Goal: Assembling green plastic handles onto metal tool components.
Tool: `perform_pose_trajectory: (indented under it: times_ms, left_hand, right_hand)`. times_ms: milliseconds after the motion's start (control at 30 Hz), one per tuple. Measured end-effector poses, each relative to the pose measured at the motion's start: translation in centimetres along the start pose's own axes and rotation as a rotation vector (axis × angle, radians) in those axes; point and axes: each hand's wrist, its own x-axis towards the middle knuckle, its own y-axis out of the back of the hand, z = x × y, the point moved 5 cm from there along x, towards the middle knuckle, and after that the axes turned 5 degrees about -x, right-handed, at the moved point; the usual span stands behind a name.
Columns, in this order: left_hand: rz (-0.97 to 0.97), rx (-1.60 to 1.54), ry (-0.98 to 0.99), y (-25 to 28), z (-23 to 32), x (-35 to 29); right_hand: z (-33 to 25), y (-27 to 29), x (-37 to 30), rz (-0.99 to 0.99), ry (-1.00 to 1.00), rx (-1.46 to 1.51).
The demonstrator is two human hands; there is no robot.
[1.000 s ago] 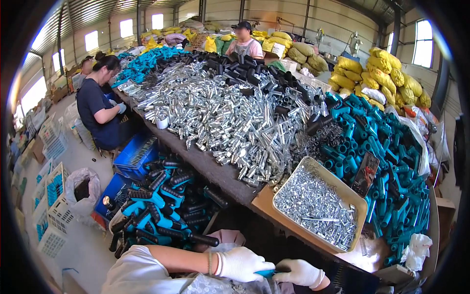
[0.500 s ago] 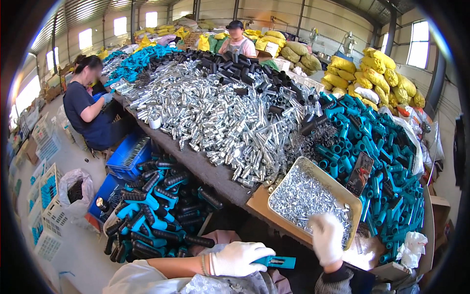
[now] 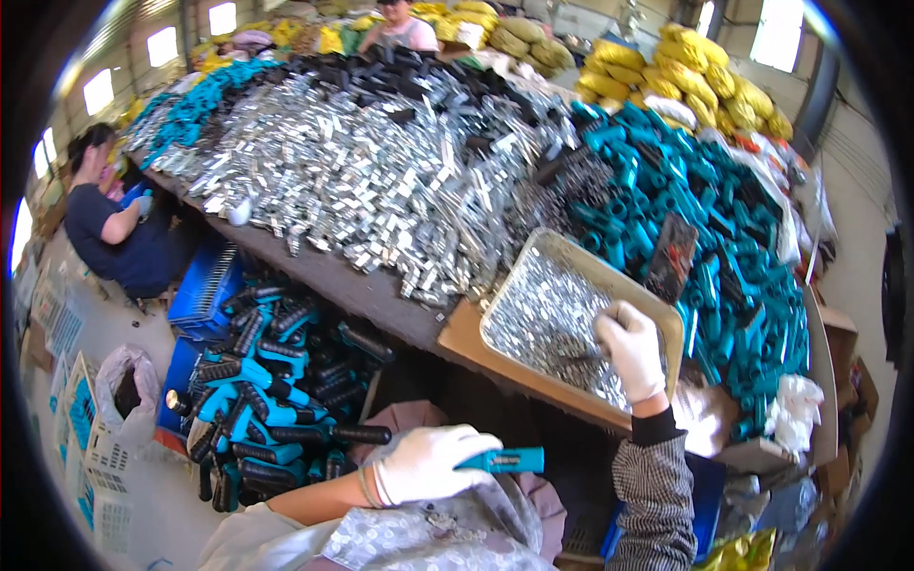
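My left hand (image 3: 433, 466), in a white glove, is closed around a teal plastic handle piece (image 3: 519, 461), which sticks out to the right from my fingers over my lap. A cream tray (image 3: 505, 288) of small shiny metal parts (image 3: 562, 309) rests on the table's near edge. Over the tray's right part is my right hand (image 3: 632, 350), also gloved in white, its thumb and fingers pinched together just above the metal bits. Whatever is in that pinch is too small or blurred to make out.
A big heap of silvery metal tubes (image 3: 371, 181) covers the table. Teal plastic handles (image 3: 724, 219) pile up at right, with a dark phone-like slab (image 3: 671, 255) on them. Black-and-teal handles (image 3: 267, 381) fill the lower left. One co-worker (image 3: 114, 214) sits left, another (image 3: 400, 33) behind the heap.
My view has shifted, so the scene sits further left and higher. My right hand has moved forward over the tray from its near edge. My left hand still holds the teal handle piece.
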Motion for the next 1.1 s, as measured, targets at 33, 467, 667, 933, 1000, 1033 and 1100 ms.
perform_pose_trajectory:
  times_ms: [33,467,667,933,1000,1033,1100]
  left_hand:
    - [0.027,0.015,-0.017,0.4,0.4,0.2]
    - [0.004,0.01,0.055,-0.1,0.0,0.5]
    - [-0.004,0.101,0.015,0.0,0.3,0.1]
    - [-0.162,0.291,-0.153,-0.6,2.5,1.1]
    - [-0.202,0.384,-0.152,-0.8,2.9,1.2]
    - [-0.204,0.384,-0.153,-1.0,2.9,1.3]
    - [-0.186,0.329,-0.128,-1.1,2.7,1.4]
  right_hand:
    - [-0.6,0.1,-1.3,-0.038,-0.105,0.302]
    - [3.9,-4.4,-13.1,-0.057,-0.283,1.307]
    - [4.2,-4.8,-14.5,-0.111,-0.347,0.942]
    - [-0.1,-7.0,-14.8,-0.383,0.052,-0.065]
    - [-0.4,-7.8,-15.2,-0.418,0.099,-0.106]
    - [-0.4,-8.1,-15.3,-0.417,0.098,-0.105]
    - [-0.9,-8.1,-15.6,-0.322,0.22,-0.265]
